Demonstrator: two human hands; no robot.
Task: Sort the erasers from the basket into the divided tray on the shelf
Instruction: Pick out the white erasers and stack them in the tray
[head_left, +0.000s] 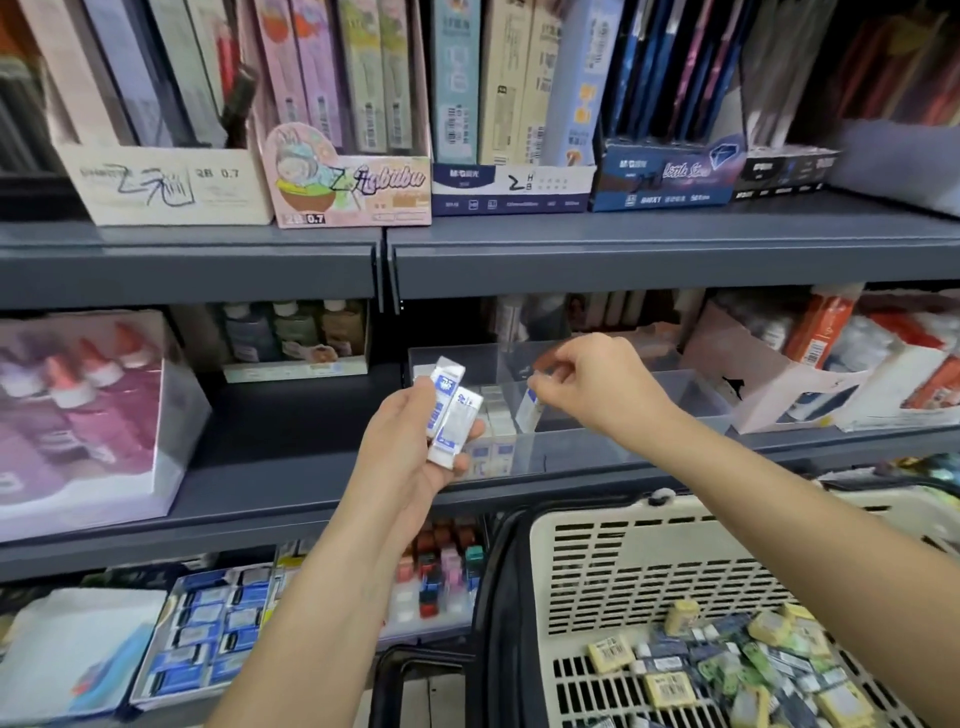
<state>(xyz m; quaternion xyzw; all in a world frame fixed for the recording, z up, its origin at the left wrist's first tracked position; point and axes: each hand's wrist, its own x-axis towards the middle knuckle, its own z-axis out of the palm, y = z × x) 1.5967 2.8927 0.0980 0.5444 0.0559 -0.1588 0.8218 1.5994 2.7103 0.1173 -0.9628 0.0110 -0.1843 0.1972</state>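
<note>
My left hand (410, 441) grips two white erasers with blue labels (451, 408) in front of the middle shelf. My right hand (587, 382) pinches one more white-and-blue eraser (530, 410) by its top end and holds it upright inside the clear divided tray (691, 387). The tray's left compartments hold rows of similar erasers (493, 418); the right compartment looks bare. The beige slotted basket (623, 551) stands at the lower right, with several yellow, green and blue erasers (737, 670) piled in it.
Grey metal shelves (623, 260) hold boxed stationery above. A purple bottle box (78, 410) stands to the left of the tray, a torn white carton (810, 384) to its right. Below are trays of small blue packs (208, 634) and coloured items.
</note>
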